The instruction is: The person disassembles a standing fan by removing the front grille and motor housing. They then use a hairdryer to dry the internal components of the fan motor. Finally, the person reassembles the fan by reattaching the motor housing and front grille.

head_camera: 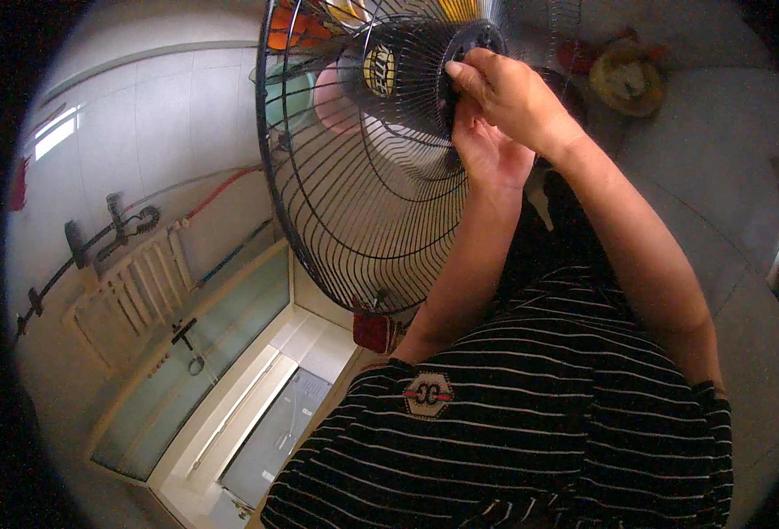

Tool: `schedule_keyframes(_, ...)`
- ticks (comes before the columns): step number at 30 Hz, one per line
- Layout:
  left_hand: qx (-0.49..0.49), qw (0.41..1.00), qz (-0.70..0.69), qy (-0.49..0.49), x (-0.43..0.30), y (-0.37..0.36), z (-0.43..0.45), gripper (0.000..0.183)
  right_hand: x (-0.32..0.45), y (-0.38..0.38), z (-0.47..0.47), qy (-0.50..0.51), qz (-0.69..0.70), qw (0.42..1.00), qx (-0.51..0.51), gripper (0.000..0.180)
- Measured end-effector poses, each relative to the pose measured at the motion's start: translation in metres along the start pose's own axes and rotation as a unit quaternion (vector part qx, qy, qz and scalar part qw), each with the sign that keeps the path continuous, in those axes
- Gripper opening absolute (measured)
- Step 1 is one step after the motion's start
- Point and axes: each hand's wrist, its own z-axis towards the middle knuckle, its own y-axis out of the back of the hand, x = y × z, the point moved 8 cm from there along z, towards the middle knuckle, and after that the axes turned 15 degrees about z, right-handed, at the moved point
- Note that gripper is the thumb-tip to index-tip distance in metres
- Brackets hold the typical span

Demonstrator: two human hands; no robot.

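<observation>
A large black wire fan grille [363, 218] stands before me, with a round badge bearing writing [379, 70] on its left side. My right hand [515, 99] is at the black round hub ring [452, 73] of the fan, thumb and forefinger pinched against its edge. Just below, my left hand [488, 145] is turned palm up against the same part; its fingertips are hidden behind the right hand and the hub. Whether the left hand grips anything cannot be seen.
Beyond the grille are a green basin [290, 96] and a pink basin [336, 99]. A round yellowish item [627, 79] lies on the grey tiled floor [707, 165] at the upper right. A wall rail with hooks [92, 238] and a pale slatted rack [135, 287] are at the left.
</observation>
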Motion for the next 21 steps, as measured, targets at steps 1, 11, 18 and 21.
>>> schedule_keyframes(1, 0.008, 1.0, -0.006, 0.007, 0.001, 0.005, 0.002, 0.029, 0.0, 0.001, 0.0, 0.01, 0.01, 1.0, -0.002, 0.034)
schedule_keyframes(11, 0.028, 0.998, 0.057, -0.027, 0.0, -0.004, 0.003, 0.031, 0.03, -0.004, -0.006, 0.105, -0.243, 0.964, 0.02, 0.015)
schedule_keyframes(18, 0.048, 0.999, 0.022, -0.013, 0.003, -0.007, 0.003, 0.031, 0.009, 0.007, -0.011, 0.07, -0.085, 0.993, -0.034, 0.019)
schedule_keyframes(21, -0.08, 0.996, 0.035, 0.015, 0.011, 0.024, 0.012, 0.03, 0.002, 0.004, -0.007, -0.011, -0.016, 0.999, -0.028, 0.025)
